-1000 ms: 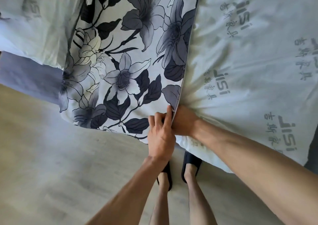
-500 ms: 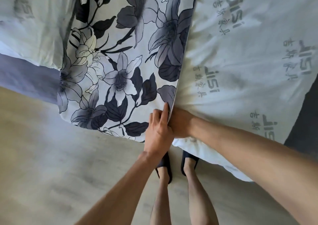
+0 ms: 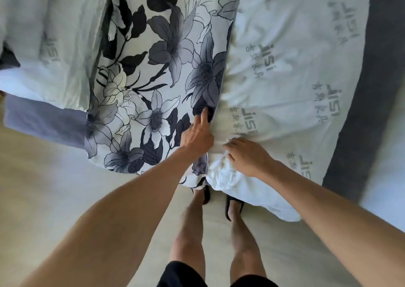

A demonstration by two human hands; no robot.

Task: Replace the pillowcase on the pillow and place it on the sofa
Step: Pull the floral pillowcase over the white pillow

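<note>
Head view: floral pillowcase [image 3: 162,84] lies left of centre, its right edge meeting the bare white pillow [image 3: 285,71] printed with grey logos. Left hand [image 3: 198,136] rests at that seam, index finger extended along the pillowcase edge, other fingers curled under; grip cannot be judged. Right hand [image 3: 246,157] bunches the pillow's near corner, fingers curled into fabric, above slippered feet [image 3: 233,207] on pale floor [image 3: 54,199].

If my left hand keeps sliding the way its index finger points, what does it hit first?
The left hand points up along the seam. Its fingertip already lies on the floral pillowcase, so it would likely just run along that cloth beside the white pillow. Depth is unclear.
</note>
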